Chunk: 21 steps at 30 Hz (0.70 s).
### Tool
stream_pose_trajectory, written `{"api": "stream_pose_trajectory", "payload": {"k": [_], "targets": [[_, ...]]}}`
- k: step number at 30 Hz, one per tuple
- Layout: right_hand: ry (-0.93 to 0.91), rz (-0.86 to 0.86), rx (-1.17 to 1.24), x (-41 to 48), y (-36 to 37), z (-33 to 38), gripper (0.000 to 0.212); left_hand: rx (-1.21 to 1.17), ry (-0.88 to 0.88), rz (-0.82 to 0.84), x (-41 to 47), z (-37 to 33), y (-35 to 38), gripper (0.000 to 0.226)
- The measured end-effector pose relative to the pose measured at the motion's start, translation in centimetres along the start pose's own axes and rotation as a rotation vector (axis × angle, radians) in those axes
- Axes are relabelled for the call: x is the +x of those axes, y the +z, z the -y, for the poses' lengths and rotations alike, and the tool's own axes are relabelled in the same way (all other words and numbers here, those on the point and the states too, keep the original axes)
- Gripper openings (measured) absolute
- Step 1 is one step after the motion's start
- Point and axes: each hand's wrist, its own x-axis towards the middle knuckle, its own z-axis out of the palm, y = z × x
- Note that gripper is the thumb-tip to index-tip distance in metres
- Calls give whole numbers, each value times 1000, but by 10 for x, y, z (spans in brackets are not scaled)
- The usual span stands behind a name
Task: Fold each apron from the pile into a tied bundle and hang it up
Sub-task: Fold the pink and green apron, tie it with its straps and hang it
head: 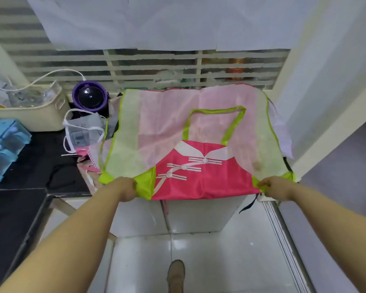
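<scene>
Our left grip (126, 188) and right grip (273, 187) pinch near corners of the pink, lime-trimmed fabric apron (199, 182), stretched crosswise, spread beyond both.

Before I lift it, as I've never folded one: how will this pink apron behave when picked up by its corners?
Probably floppy: the pink apron lies creased and folded over itself. Likely light, since the left hand and right hand hold it stretched by mere corner pinches. Its sheen suggests it may slide; the green neck loop could dangle.
</scene>
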Motion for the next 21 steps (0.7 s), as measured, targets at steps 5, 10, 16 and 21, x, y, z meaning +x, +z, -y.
{"api": "stream_pose_trajectory", "payload": {"k": [5, 10, 16, 21], "targets": [[5, 31, 198, 4, -18, 20, 41, -131, -46, -36, 7, -17, -24, 41], [-69, -66, 391, 28, -43, 55, 34, -213, 92, -252, 52, -44, -52, 40], [40, -119, 1073, 97, -61, 97, 60, -483, 257, -382, 117, -88, -90, 41], [158, -220, 1519, 158, -84, 117, 53, -581, 346, -400, 171, -122, -122, 45]]}}
